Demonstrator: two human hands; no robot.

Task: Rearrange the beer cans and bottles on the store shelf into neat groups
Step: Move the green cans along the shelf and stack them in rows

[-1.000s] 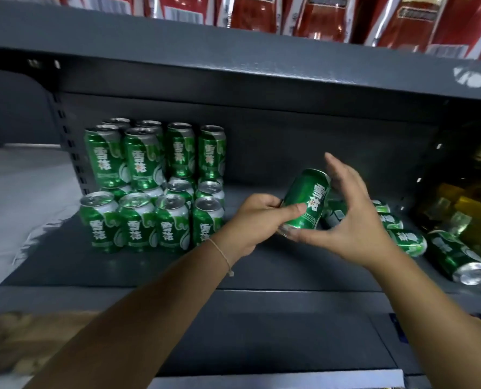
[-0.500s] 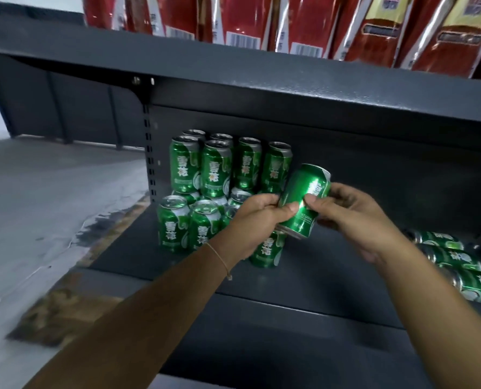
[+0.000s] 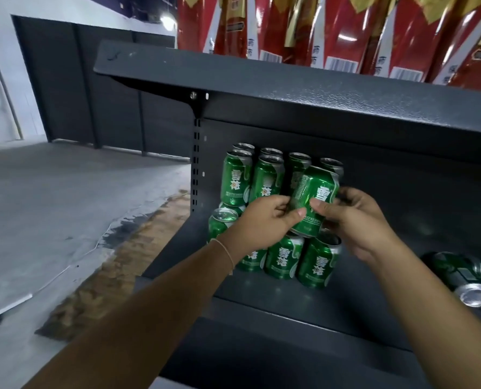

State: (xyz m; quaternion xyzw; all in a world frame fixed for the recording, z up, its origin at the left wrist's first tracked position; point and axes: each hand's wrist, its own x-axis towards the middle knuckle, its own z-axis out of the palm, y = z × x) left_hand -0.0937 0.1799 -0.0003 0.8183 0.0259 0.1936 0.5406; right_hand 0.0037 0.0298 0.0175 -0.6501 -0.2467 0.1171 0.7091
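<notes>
both hands — left hand (image 3: pixel 264 220), right hand (image 3: pixel 354 220) — grip a tilted green can (image 3: pixel 313 199) before stacked cans (image 3: pixel 250 181), loose cans (image 3: pixel 469 279) lying right.

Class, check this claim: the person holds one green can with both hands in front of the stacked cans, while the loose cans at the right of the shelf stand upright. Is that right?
Not quite. The head view shows the loose cans at the right lying on their sides, not upright. The rest holds: the left hand and right hand hold one green can in front of the stacked cans on the shelf.
</notes>
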